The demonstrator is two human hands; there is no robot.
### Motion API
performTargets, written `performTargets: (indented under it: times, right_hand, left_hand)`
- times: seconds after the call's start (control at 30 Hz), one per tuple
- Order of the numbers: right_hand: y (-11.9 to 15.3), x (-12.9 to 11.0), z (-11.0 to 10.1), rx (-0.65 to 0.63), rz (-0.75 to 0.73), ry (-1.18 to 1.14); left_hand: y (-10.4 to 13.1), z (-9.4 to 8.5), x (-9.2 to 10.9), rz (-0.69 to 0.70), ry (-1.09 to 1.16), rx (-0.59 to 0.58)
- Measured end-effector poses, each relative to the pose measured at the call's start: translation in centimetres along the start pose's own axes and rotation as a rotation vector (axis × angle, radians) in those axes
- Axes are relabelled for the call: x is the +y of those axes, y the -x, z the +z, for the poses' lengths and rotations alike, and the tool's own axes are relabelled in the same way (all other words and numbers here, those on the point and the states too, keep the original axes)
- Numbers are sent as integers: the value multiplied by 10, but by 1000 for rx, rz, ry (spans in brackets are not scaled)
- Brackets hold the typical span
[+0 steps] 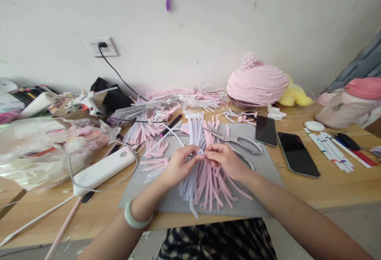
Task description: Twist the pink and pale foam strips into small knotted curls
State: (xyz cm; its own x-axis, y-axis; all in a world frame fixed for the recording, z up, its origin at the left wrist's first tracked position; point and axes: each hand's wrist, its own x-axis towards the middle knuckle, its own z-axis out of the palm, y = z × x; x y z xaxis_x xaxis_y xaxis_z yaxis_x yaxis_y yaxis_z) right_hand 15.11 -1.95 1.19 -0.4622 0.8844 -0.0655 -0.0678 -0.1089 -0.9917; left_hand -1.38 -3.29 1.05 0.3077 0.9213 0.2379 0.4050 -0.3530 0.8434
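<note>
My left hand and my right hand meet over a grey mat and pinch a bundle of pink and white pipe cleaners at its top, where a small white loop shows between the fingertips. The loose ends of the bundle fan down toward me. A pale green bangle sits on my left wrist. More cut pink and white pieces lie on the mat left of my hands. Scissors rest just behind my right hand.
Two phones lie right of the mat, pens beyond them. A white power bank with cable is at left, beside a plastic bag. A glue gun, a pink wound dome and a yellow plush stand at the back.
</note>
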Motion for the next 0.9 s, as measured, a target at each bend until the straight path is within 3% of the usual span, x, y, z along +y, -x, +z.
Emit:
performTargets:
  times: [0.2, 0.53, 0.73, 0.9]
  right_hand:
    - [-4, 1, -2, 82, -31, -127]
    - [0, -2, 2, 89, -140, 186]
    - [1, -2, 0, 120, -166, 234]
    - [2, -1, -2, 118, -198, 280]
  left_hand:
    - [-2, -1, -3, 143, -154, 216]
    - [0, 8, -1, -12, -64, 137]
    - [3, 6, -1, 170, -215, 236]
    - [4, 5, -2, 198, -198, 224]
